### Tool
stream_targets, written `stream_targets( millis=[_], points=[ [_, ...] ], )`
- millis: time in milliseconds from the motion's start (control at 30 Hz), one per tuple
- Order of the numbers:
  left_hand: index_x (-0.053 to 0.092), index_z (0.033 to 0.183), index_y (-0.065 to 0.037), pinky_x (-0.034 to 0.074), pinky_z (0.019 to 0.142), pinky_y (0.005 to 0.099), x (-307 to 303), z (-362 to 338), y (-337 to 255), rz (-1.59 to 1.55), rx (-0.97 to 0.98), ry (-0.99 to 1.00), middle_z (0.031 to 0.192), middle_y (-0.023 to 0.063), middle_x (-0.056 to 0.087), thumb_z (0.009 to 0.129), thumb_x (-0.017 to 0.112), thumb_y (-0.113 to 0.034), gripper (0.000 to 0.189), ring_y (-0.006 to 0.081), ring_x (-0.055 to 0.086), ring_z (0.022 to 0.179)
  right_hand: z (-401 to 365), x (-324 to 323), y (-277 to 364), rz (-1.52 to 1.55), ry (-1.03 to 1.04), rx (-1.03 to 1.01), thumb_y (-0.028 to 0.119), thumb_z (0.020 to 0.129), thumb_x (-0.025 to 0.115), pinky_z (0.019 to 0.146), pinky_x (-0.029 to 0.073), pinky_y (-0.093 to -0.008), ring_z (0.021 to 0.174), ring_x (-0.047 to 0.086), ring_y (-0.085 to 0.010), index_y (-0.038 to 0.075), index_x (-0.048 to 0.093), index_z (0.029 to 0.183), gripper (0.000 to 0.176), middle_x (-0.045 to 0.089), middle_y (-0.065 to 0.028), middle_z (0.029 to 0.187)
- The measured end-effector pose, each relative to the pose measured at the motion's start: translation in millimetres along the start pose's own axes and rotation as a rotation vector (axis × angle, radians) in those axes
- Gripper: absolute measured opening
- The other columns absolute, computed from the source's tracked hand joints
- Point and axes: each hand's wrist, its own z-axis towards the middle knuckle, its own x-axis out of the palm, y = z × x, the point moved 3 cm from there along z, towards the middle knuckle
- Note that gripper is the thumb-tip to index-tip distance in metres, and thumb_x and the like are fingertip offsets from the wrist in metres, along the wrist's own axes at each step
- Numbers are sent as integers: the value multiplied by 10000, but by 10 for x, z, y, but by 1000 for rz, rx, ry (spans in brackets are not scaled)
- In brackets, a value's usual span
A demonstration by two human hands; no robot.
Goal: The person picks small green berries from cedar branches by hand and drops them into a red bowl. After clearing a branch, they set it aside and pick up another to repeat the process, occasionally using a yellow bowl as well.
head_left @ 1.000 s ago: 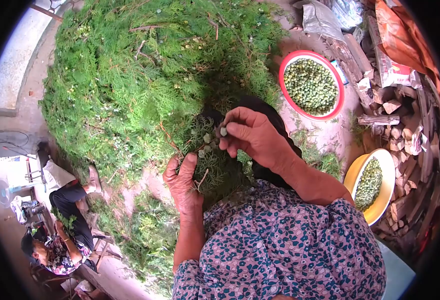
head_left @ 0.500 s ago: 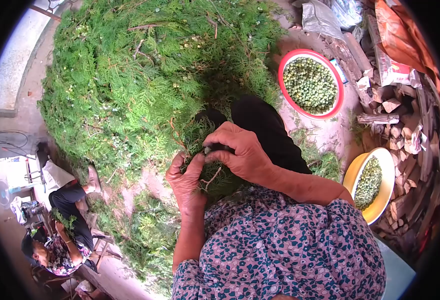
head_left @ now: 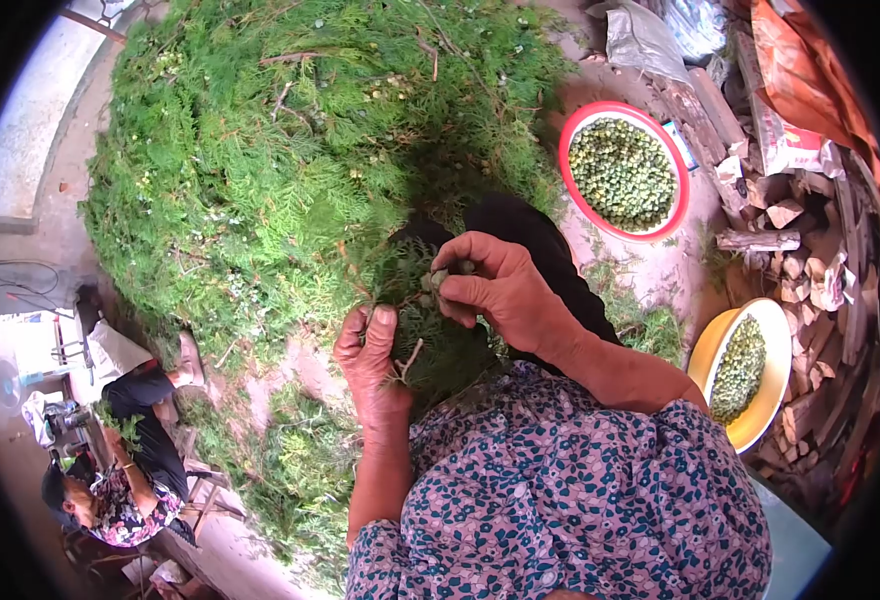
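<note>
My left hand [head_left: 370,365] is closed around the stem of an evergreen sprig [head_left: 425,370] with feathery, scale-like leaves, its thumb pointing up. A short bare twig [head_left: 412,357] sticks out beside the thumb. My right hand [head_left: 508,298] is just to the right, pinching small pale-green cones [head_left: 442,281] between thumb and fingers. Part of the sprig lies over my lap, beneath both hands. Beyond the hands spreads a big heap of cut evergreen branches [head_left: 250,180].
At the right stand a red-rimmed basin [head_left: 566,175] and a yellow basin [head_left: 775,385], both holding small green cones. Stacked firewood [head_left: 810,330] lines the far right. Another person [head_left: 130,480] sits at lower left, holding greenery. Loose sprigs [head_left: 300,460] litter the floor.
My right hand has moved slightly right, away from the left thumb, with pale-green cones now showing in its pinch. The left hand stays almost in place on the sprig.
</note>
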Motion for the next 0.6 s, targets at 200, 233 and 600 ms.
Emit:
stream_targets(
  millis=[200,233,600],
  points=[
    [588,937,-5,452,659,214,123,-61,-44,111,39,184,841,20,605,709,721,-105,282,77,541,707,-20,147,91,-672,-148,-366,59,703,680,555,420,-207,628,528,-59,-6,592,829,167,577,-8,682],
    [595,954,4,451,661,206,104,-53,-34,123,62,212,833,27,617,704,717,-69,287,75,546,712,-18,155,95,-692,-164,-415,55,691,682,562,422,-207,636,529,-53,-7,597,818,166,582,-8,682],
    [632,854,-26,450,648,218,50,-27,-60,282,55,62,800,12,625,717,665,14,146,72,548,690,10,131,36,-145,-72,16,82,757,634,501,416,-200,572,530,-77,-10,587,829,126,568,-28,633]
  ],
)
